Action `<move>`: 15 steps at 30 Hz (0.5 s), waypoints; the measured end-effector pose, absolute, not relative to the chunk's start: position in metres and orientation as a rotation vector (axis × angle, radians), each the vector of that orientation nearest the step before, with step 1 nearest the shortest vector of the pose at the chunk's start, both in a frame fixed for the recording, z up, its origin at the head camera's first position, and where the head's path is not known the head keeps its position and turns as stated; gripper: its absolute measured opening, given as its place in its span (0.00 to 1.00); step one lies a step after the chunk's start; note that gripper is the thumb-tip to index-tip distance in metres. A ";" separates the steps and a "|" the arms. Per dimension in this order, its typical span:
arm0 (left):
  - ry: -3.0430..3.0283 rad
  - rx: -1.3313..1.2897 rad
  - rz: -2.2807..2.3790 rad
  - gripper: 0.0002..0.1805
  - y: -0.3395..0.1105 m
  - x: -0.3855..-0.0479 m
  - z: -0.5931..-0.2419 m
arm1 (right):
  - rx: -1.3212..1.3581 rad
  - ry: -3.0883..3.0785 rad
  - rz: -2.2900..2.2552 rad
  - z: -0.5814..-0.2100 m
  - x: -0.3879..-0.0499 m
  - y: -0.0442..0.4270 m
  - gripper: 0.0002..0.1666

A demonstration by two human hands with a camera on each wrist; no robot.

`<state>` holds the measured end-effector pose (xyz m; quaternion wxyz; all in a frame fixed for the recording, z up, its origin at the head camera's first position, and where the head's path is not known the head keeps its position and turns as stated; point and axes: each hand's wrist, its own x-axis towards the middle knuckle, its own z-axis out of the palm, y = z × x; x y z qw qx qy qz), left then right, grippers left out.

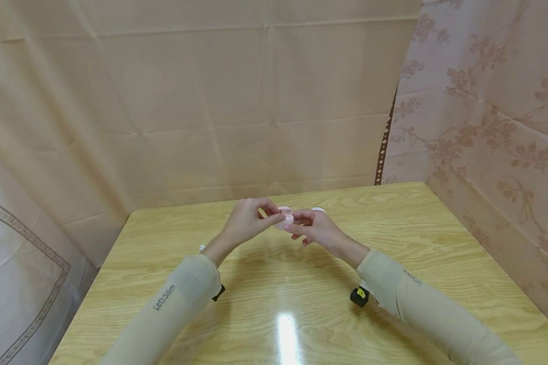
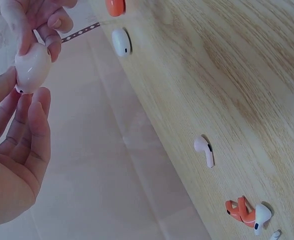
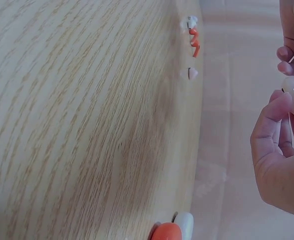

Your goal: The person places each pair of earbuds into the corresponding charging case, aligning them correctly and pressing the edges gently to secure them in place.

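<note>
Between both hands, raised above the table's far part, is a pale pink earbud charging case (image 1: 283, 224). Its lid appears raised in the head view. The left hand (image 1: 248, 222) pinches it from the left with thumb and fingertips; whether an earbud is also under those fingertips is hidden. From the other side the right hand (image 1: 324, 232) grips the case between thumb and fingers. In the left wrist view the rounded back of the case (image 2: 33, 70) shows. Lying on the table is a single pink earbud (image 2: 202, 145).
A white case (image 2: 121, 42) and an orange case (image 2: 115, 6) lie near the table's far edge, beyond the right hand. Towards the left lie orange earbuds (image 2: 247, 216) beside a white earbud (image 2: 263, 214). Curtains (image 1: 255, 101) hang behind the wooden table (image 1: 292, 284).
</note>
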<state>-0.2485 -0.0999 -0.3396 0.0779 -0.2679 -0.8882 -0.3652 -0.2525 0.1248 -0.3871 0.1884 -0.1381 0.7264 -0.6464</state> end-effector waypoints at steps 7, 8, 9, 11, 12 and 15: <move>-2.675 -0.811 -1.122 0.08 -0.103 -0.248 -0.340 | -0.405 2.044 -1.811 -0.389 -0.253 0.126 0.28; -2.678 -0.812 -1.122 0.08 -0.105 -0.248 -0.341 | -0.405 2.044 -1.811 -0.389 -0.253 0.126 0.28; -2.681 -0.815 -1.119 0.08 -0.106 -0.248 -0.341 | -0.404 2.043 -1.812 -0.388 -0.253 0.126 0.28; -2.690 -0.820 -1.119 0.08 -0.109 -0.249 -0.341 | -0.402 2.042 -1.812 -0.388 -0.252 0.127 0.28; -2.696 -0.825 -1.114 0.07 -0.110 -0.249 -0.341 | -0.402 2.042 -1.813 -0.387 -0.252 0.128 0.28; -2.724 -0.830 -1.112 0.07 -0.114 -0.249 -0.341 | -0.394 2.036 -1.819 -0.387 -0.252 0.129 0.28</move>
